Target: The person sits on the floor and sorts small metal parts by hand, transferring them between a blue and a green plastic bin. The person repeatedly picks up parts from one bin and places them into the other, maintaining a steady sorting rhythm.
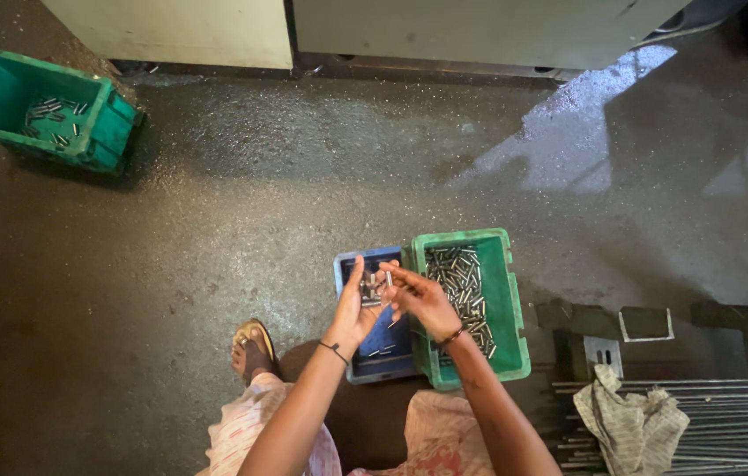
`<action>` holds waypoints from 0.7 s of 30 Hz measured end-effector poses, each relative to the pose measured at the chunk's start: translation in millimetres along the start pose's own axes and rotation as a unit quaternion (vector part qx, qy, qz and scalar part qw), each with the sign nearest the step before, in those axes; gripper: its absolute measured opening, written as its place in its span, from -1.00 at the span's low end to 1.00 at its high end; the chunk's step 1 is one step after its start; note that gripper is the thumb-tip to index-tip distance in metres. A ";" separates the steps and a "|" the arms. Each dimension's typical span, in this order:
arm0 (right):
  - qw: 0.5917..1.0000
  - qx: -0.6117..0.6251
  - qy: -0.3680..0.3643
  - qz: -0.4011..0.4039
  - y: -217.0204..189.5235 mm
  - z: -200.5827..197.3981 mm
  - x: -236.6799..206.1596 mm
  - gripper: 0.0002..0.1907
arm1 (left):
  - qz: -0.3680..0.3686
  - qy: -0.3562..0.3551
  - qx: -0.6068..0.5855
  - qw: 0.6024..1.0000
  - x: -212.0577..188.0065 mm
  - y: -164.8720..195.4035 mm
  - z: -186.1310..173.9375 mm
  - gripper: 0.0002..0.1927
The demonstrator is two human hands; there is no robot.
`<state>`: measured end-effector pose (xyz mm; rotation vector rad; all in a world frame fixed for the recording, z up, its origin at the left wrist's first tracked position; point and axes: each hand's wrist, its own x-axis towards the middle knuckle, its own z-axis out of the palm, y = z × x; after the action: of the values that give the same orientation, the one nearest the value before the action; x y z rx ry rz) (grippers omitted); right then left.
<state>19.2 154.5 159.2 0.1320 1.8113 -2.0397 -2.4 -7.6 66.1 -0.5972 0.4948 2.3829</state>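
Dark, gritty concrete floor [215, 229], wet and shining toward the far right, is seen from above. Nearest the camera, a sandalled foot [252, 348] and patterned cloth over the knees are seen, with a crumpled rag [629, 423] lying on a bundle of steel rods [726, 432] to the right. Both forearms are raised over a blue tray [383, 348]: the left hand [354, 308] is cupped, palm inward, around a small cluster of short metal pins [375, 286], while the right hand [422, 298] is pinched at the same cluster with fingertips closed. The pins are held between the two hands, roughly upright; how many cannot be told. Just right of the hands, touching the blue tray, a green bin [506, 304] is filled with similar pins. Farther off at upper left, a second green bin [100, 132] holding a few pins is set near pale cabinet panels [215, 31].
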 end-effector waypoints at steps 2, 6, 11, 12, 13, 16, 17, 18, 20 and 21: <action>1.000 -0.009 0.008 -0.023 -0.2 3.3 -1.3 -0.46 | 0.007 0.014 -0.012 1.000 1.3 -0.7 -3.2 -0.39; 0.999 0.012 0.041 -0.007 6.7 2.4 -1.1 -0.49 | -0.067 -0.019 0.008 0.998 -3.7 3.7 2.6 -0.26; 1.000 0.023 0.010 -0.004 19.5 -3.7 1.5 -0.72 | -0.043 -0.048 0.016 0.998 -10.5 6.7 17.0 -0.25; 1.000 0.008 0.022 0.006 21.5 -3.9 1.8 -0.71 | -0.044 -0.025 0.019 0.999 -11.5 6.7 19.0 -0.26; 0.999 0.014 0.027 0.012 23.2 -3.5 2.2 -0.72 | -0.041 -0.062 0.016 0.997 -12.8 7.1 20.4 -0.26; 0.999 0.006 0.038 0.019 26.4 -1.2 3.5 -0.73 | -0.031 -0.109 0.025 0.993 -16.0 9.2 23.9 -0.27; 0.999 -0.013 0.038 0.013 27.1 -0.2 3.9 -0.72 | -0.030 -0.081 0.037 0.996 -16.8 10.1 25.1 -0.27; 0.999 -0.033 0.040 0.007 27.7 0.6 4.3 -0.72 | -0.030 -0.054 0.050 0.997 -17.7 10.6 26.3 -0.28; 0.998 -0.028 0.056 0.013 28.5 2.0 5.5 -0.71 | -0.014 -0.039 0.063 0.997 -19.1 10.7 28.8 -0.27; 0.998 -0.027 0.063 0.015 28.9 2.6 5.8 -0.71 | -0.005 -0.032 0.070 0.997 -19.4 10.7 29.9 -0.27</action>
<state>24.8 148.5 130.7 0.2766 1.9254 -2.0017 -4.5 -10.4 103.2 -0.4579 0.6228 2.3281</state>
